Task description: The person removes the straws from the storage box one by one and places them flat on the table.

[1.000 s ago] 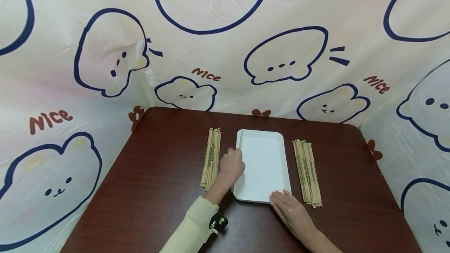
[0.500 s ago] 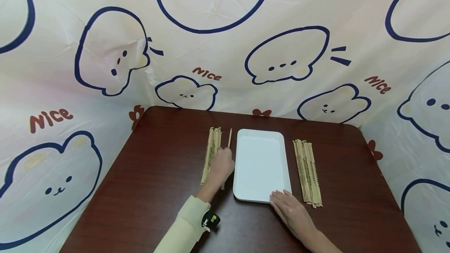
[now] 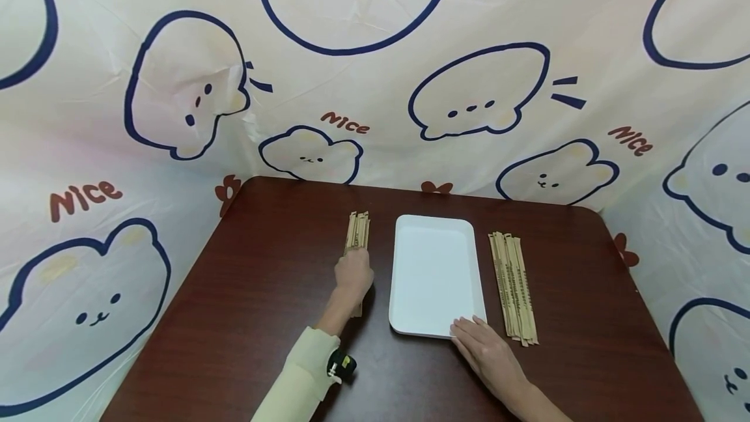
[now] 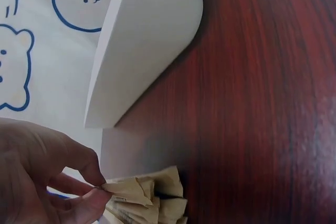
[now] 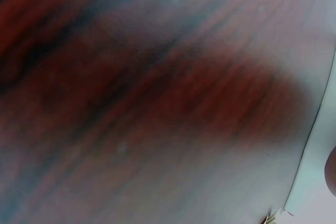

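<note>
My left hand (image 3: pixel 354 273) is over the left bundle of thin sticks in brown printed paper wrappers (image 3: pixel 358 230), covering its middle. In the left wrist view, thumb and forefinger of the left hand (image 4: pixel 50 169) pinch the wrapper end of one paper-wrapped stick (image 4: pixel 126 190), close against the others in the bundle (image 4: pixel 170 182). To the right lies a white rectangular tray (image 3: pixel 436 272) with nothing on it. My right hand (image 3: pixel 485 353) rests with straight fingers on the tray's near right corner; the right wrist view catches only a fingertip (image 5: pixel 331 171) beside the tray's edge.
Another bundle of paper-wrapped sticks (image 3: pixel 512 288) lies to the right of the tray. Everything sits on a dark wood-grain table (image 3: pixel 263 279), with a printed cloth (image 3: pixel 375 83) hanging behind it and at both sides.
My left hand has moved left, from the tray's left edge to the left bundle, carrying a paper-wrapped stick. My right hand has stayed on the tray's corner.
</note>
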The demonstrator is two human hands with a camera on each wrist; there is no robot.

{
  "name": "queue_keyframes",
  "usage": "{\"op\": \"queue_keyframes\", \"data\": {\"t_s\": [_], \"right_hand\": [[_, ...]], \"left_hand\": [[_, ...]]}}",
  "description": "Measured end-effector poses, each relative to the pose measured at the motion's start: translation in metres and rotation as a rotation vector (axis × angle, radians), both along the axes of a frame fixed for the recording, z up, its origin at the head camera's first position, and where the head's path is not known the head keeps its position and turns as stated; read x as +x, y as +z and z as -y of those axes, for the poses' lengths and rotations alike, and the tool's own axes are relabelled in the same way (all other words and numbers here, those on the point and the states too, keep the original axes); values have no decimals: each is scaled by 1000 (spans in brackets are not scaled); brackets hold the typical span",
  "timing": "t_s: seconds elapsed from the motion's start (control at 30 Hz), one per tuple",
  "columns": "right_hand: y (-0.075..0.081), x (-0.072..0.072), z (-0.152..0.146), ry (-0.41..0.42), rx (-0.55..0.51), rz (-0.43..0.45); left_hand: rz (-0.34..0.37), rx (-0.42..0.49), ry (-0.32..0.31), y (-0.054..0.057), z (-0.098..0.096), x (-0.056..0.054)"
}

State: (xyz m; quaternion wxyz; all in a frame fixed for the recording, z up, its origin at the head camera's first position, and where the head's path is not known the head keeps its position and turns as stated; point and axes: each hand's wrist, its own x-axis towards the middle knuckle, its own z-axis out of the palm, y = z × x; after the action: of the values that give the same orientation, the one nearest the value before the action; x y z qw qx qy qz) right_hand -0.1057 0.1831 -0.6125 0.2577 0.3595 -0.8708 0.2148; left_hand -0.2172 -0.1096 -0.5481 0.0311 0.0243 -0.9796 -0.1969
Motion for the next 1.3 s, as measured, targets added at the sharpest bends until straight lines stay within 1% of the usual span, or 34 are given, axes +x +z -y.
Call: {"op": "queue_keyframes", "data": {"t_s": [0.17,0.4,0.5,0.7,0.87,1.17,1.3], "right_hand": [[-1,0,0,-1,-3,-7],[-2,-1,0,9,-10,-13],[-1,0,0,8,-11,-8],[0,0,0,9,-11,-4],[0,0,1,13,-16,-6],[1,0,0,24,-14,-17],[2,0,1,20,-14,-19]], "left_hand": [[-1,11,29,-1,6,0],[22,33,27,-1,11,0],[26,36,41,-3,13,-1],[14,14,74,-6,14,-3],[22,14,84,-9,16,-2],[-2,-24,82,-12,16,-3],[9,-20,82,-12,17,-3]]}}
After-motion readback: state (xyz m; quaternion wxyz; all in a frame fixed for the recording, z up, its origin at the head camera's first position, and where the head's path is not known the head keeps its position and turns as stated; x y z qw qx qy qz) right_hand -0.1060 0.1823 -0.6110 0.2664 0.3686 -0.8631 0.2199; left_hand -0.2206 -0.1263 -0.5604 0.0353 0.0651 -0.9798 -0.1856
